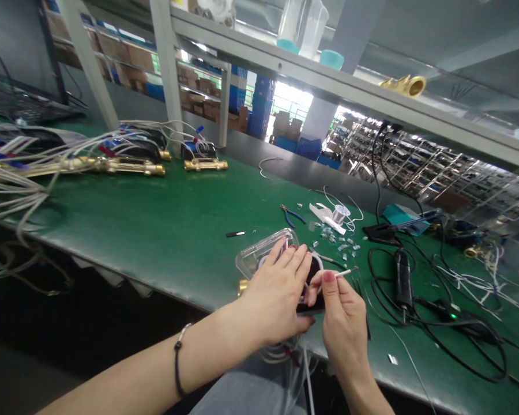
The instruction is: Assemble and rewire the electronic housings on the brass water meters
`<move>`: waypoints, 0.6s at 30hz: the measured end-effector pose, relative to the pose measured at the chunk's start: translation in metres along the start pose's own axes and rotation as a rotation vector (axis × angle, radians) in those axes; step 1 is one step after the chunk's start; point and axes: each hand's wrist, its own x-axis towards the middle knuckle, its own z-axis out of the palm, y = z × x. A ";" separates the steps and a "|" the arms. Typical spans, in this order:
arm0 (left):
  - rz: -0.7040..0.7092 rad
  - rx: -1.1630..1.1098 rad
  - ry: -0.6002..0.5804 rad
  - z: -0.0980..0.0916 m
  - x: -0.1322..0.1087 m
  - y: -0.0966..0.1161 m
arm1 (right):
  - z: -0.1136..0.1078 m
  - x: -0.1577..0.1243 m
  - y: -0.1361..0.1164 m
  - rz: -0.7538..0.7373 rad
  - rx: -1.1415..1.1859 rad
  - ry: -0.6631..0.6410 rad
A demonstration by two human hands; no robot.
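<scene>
My left hand [277, 294] grips a brass-bodied meter with a dark electronic housing [313, 274], partly hidden by my fingers. Its transparent plastic cover [263, 253] tilts up behind my fingertips, and a brass pipe end [243, 286] pokes out beside my palm. Between finger and thumb, my right hand [341, 311] pinches a thin white wire [346, 272] with a bared metal tip. That tip points away from the meter, to the right. Several wires hang from the meter down past my lap.
Needle-nose pliers [292, 214], a solder spool [341, 214] and several small transparent pieces [333, 239] lie on the green bench mat [155, 213]. Black cables [415, 311] sprawl to the right. Brass meters with wire bundles [112, 166] line the left. A metal shelf [328, 75] runs overhead.
</scene>
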 end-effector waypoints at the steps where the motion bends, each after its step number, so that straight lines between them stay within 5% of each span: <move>1: -0.019 0.004 0.011 0.002 0.000 0.003 | 0.000 -0.003 0.000 0.014 0.011 0.016; 9: -0.051 -0.002 0.047 0.009 0.001 0.014 | 0.008 -0.032 0.004 0.137 0.156 0.182; 18: -0.035 0.036 0.055 0.012 -0.002 0.017 | 0.007 -0.041 0.001 0.152 0.126 0.170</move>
